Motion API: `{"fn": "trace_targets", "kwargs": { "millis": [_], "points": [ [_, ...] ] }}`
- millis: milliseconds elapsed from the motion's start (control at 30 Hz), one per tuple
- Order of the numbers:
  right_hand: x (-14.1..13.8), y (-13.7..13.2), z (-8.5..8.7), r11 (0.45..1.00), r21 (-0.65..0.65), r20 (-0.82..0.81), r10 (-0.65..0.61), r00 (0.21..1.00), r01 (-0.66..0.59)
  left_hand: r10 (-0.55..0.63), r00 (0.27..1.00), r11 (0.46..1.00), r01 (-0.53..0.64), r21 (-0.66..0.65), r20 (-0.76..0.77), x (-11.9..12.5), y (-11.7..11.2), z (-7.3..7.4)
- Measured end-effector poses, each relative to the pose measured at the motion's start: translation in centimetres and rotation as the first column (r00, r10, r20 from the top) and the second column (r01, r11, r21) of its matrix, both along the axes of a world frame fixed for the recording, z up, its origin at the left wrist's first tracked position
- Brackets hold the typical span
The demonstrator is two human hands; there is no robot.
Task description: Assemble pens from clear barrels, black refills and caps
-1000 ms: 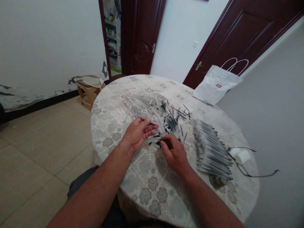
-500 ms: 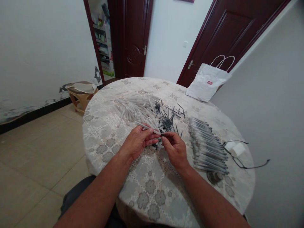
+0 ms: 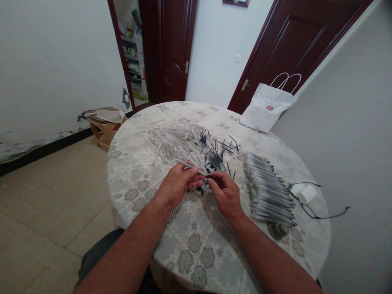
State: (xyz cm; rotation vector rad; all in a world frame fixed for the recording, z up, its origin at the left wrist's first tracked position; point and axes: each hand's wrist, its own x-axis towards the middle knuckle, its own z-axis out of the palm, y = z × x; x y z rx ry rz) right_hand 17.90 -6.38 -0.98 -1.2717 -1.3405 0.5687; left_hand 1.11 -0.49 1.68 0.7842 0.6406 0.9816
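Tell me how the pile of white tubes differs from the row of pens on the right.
The pile of white tubes lies jumbled, pointing every way; the row of pens lies side by side, parallel. The tubes look plain white; the pens look greyer with dark ends. The pile sits mid-table; the row sits nearer the right edge. Both rest on the flowered tablecloth.

Soft even daylight, wide-angle edge distortion.

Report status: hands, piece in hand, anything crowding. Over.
left hand grip shut on white barrel. right hand pinches its near tip. Just beyond both: barrel pile, black refills; pen row to the right.
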Motion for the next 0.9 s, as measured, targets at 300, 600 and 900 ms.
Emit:
{"fn": "trace_targets", "kwargs": {
  "millis": [300, 600, 900],
  "points": [
    [0.18, 0.09, -0.18, 0.999, 0.029, 0.02, -0.046, 0.999, 0.046, -0.009, 0.999, 1.0, 0.009, 0.001, -0.034, -0.08, 0.15, -0.23],
    [0.33, -0.14, 0.13, 0.997, -0.051, 0.018, -0.061, 0.998, 0.062, -0.025, 0.999, 0.999, 0.026, 0.019, -0.042, 0.03, 0.01, 0.1],
    [0.44, -0.41, 0.3, 0.996, 0.06, 0.106, -0.066, 0.992, 0.06, -0.026, 0.999, 0.999, 0.027, 0.02, -0.032, 0.21, -0.02, -0.14]
  ]
}}
